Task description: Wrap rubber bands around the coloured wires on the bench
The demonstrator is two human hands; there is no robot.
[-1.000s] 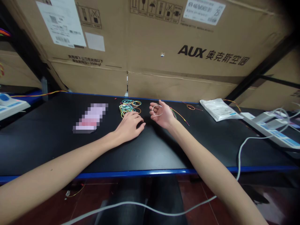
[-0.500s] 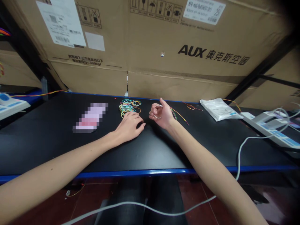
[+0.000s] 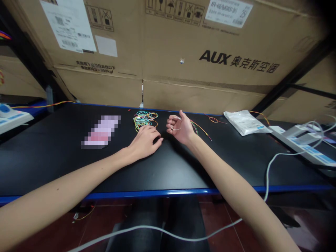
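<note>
My left hand (image 3: 145, 141) lies palm down on the black table (image 3: 52, 164), holding nothing, its fingertips just below a tangle of thin coloured wire loops (image 3: 144, 120). My right hand (image 3: 180, 129) is turned palm up, with its fingers curled around a thin pale wire loop (image 3: 175, 128). Loose green, yellow and red wires (image 3: 201, 130) lie against the right hand's outer side. A small orange wire coil (image 3: 214, 120) sits farther right.
A pixelated pink and lilac object (image 3: 102, 132) lies left of my left hand. A white plastic packet (image 3: 245, 122) and a white power strip (image 3: 301, 143) stand at the right. Large cardboard boxes (image 3: 210, 66) rise behind the table, and a grey cable (image 3: 267, 175) crosses its right edge.
My right hand's fingers have curled inward around the pale wire loop since the earliest frame. My left hand has not visibly moved.
</note>
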